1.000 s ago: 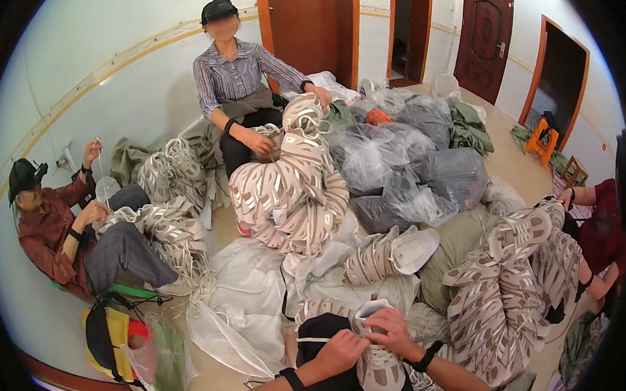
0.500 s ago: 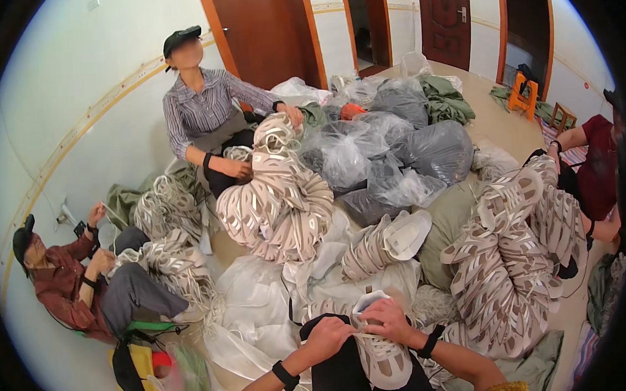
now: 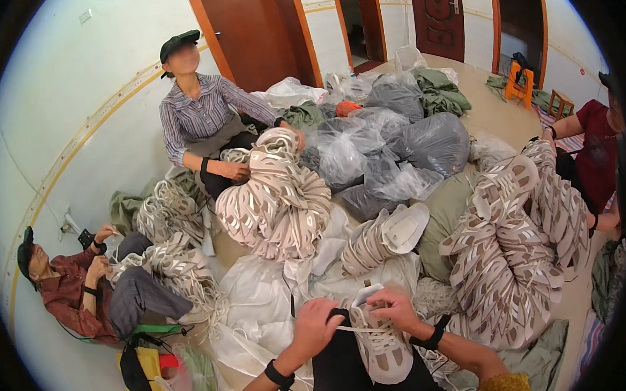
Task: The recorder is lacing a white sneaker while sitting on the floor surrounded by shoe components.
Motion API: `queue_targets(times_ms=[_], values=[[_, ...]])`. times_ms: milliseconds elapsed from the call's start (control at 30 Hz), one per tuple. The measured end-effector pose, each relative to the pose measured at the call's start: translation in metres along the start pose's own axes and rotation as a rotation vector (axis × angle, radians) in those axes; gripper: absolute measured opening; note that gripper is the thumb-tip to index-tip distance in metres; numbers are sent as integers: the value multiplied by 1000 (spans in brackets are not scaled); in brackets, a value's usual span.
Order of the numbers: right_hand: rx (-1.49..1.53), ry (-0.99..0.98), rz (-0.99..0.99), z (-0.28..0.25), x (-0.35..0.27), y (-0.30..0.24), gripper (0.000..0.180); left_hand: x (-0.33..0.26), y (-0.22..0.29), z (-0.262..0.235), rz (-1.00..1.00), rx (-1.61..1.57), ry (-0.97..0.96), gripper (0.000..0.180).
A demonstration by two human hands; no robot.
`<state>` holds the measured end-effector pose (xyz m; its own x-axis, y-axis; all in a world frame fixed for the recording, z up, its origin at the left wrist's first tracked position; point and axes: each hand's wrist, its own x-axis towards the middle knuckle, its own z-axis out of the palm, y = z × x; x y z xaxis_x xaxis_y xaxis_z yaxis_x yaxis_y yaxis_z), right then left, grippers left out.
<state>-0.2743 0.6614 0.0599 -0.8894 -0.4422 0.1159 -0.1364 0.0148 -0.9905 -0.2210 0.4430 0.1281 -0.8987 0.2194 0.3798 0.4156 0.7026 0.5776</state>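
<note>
A beige and white shoe upper [image 3: 388, 365] with brown patches lies across my dark-trousered lap, its toe toward me. A white shoelace [image 3: 355, 329] runs taut from its eyelets to the left, where my left hand [image 3: 315, 329] pinches it. My right hand [image 3: 396, 311] is over the upper's opening, with thumb and fingers bent together beside the tongue. What those fingers hold, if anything, is too small to make out. Just beyond my hands, a stack of nested shoe uppers [image 3: 371, 247] lies on white plastic sheeting [image 3: 251, 299].
Large coils of nested uppers [image 3: 502, 278] lie at right and before a striped-shirted co-worker [image 3: 205, 116]. Another co-worker [image 3: 73, 297] sits at left, a third [image 3: 594, 155] at far right. Grey plastic bags [image 3: 430, 148] fill the middle back. An orange stool [image 3: 519, 85] stands farther back.
My left hand has moved left and up, away from the upper, drawing the lace taut. My right hand has shifted slightly along the opening. The view has tilted a little.
</note>
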Motion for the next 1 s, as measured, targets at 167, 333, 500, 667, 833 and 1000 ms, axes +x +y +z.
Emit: queue_targets(times_ms=[167, 333, 500, 667, 833, 1000], values=[[700, -157, 270, 18, -14, -20, 31, 2, 40, 29, 210, 47, 58, 44], [1047, -225, 422, 22, -19, -17, 36, 6, 43, 52, 228, 93, 83, 51], [1151, -240, 501, 13, -26, 24, 26, 13, 48, 58, 301, 266, -13, 52], [1248, -262, 558, 9, -30, 42, 22, 16, 36, 75, 420, 298, -52, 51], [1236, -191, 593, 9, -29, 54, 23, 21, 38, 78, 363, 238, -54, 52], [919, -156, 396, 17, -25, 32, 27, 18, 35, 77, 387, 160, 19, 50]])
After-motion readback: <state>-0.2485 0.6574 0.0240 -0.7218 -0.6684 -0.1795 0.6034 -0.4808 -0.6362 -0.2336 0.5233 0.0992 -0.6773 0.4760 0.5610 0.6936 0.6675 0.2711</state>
